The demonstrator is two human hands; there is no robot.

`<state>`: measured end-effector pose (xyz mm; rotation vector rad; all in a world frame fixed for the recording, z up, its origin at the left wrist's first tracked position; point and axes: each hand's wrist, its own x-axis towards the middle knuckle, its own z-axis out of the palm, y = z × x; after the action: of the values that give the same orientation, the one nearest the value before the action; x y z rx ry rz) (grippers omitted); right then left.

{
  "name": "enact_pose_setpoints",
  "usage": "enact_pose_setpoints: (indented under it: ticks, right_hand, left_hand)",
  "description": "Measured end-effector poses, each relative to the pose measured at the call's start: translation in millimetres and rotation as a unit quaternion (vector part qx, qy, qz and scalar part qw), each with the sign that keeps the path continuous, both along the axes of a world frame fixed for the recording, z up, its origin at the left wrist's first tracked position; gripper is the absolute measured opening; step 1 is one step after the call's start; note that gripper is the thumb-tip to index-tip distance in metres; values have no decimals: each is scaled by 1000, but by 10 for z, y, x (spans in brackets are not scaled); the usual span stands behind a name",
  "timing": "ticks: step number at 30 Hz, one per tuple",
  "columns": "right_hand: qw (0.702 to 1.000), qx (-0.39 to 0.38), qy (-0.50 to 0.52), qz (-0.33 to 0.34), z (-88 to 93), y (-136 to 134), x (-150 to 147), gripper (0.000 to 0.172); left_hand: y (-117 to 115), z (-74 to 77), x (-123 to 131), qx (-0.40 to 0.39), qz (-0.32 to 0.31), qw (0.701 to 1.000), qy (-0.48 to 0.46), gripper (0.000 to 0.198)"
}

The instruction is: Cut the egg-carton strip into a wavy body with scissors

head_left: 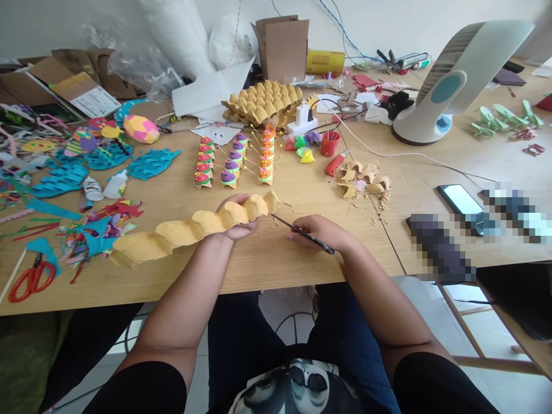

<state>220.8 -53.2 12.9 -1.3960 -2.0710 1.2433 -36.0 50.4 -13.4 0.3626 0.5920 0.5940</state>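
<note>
Egg-carton strip [172, 236]: over the table [267, 270], slanting low left to upper right
Left hand [242, 230]: closest, wrapped round it near the right end
Right hand [323, 230]: apart, gripping a dark blade [319, 243], tip basically at that end

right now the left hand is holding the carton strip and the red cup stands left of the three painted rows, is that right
Not quite: the head view shows the red cup to the right of the three painted rows. The left hand is indeed holding the carton strip.
</note>
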Motion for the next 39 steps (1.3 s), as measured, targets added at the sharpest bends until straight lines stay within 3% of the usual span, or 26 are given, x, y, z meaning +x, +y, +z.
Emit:
enact_pose_setpoints:
  ticks: [7, 24, 29, 33, 39]
  right_hand:
    - [1000, 21, 5, -19, 15, 4, -17, 39]
    - [999, 18, 25, 17, -24, 9, 14, 39]
    - [995, 12, 87, 36, -12, -18, 7, 47]
    - [992, 19, 121, 6, -5, -32, -39, 50]
    - [994, 16, 103, -31, -31, -33, -95, 52]
  left_hand:
    - [-38, 25, 42, 6, 13, 1000, -18, 28]
    - [-125, 155, 97, -28, 55, 998, 2, 41]
    - [-144, 136, 103, 16, 95, 994, -57, 38]
    - [-180, 137, 173, 37, 135, 986, -89, 29]
    - [-190, 108, 217, 6, 121, 991, -56, 28]
